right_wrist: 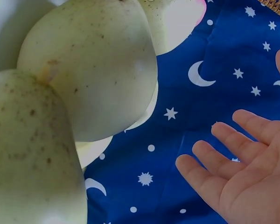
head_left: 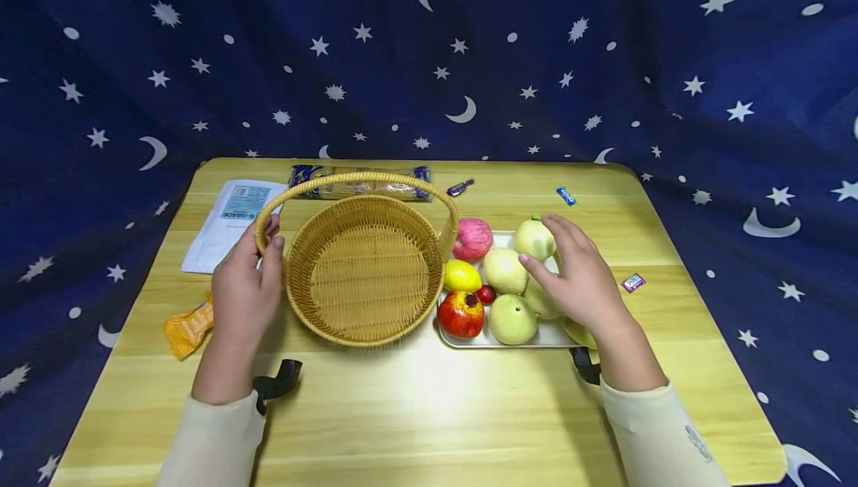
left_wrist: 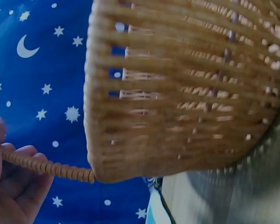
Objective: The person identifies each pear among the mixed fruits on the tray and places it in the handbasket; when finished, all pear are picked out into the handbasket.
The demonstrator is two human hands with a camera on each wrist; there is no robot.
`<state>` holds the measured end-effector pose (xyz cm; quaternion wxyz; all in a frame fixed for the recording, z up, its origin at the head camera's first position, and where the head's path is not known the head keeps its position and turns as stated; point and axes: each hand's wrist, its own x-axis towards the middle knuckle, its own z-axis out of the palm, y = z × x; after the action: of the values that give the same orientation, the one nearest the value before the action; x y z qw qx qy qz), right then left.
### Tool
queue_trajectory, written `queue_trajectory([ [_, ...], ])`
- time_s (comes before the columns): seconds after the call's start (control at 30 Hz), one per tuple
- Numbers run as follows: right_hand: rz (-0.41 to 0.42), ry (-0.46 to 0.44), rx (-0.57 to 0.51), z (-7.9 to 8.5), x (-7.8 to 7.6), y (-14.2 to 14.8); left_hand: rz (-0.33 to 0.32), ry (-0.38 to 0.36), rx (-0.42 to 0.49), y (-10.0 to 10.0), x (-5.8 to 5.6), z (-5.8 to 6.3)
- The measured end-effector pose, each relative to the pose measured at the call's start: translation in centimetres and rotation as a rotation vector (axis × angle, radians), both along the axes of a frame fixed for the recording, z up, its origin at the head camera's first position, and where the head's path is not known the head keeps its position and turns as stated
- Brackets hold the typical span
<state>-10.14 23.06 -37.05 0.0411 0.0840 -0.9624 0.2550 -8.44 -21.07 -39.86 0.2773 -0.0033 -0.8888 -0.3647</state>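
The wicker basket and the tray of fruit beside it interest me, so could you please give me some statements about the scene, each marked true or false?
1. The left hand grips the handle of the wicker basket. True.
2. Fruit fills the wicker basket. False: nothing lies in it.
3. In the head view, the tray is to the right of the wicker basket. True.
4. The pomegranate lies next to the lemon. True.
5. The right hand is gripping the lemon. False: it holds nothing.
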Motion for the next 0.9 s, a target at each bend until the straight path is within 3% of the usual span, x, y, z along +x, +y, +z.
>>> queue_trajectory([
  [0.23, -0.010, -0.041, 0.040, 0.3, -1.0, 0.6, 0.036, -0.030, -0.068, -0.1, 0.3, 0.1],
  [0.6, 0.023, -0.214, 0.210, 0.0, -3.5, 2.1, 0.075, 0.022, -0.124, 0.2, 0.4, 0.3],
  [0.9, 0.056, -0.285, 0.296, 1.4, -3.2, 2.3, 0.087, 0.052, -0.148, 0.1, 0.3, 0.4],
])
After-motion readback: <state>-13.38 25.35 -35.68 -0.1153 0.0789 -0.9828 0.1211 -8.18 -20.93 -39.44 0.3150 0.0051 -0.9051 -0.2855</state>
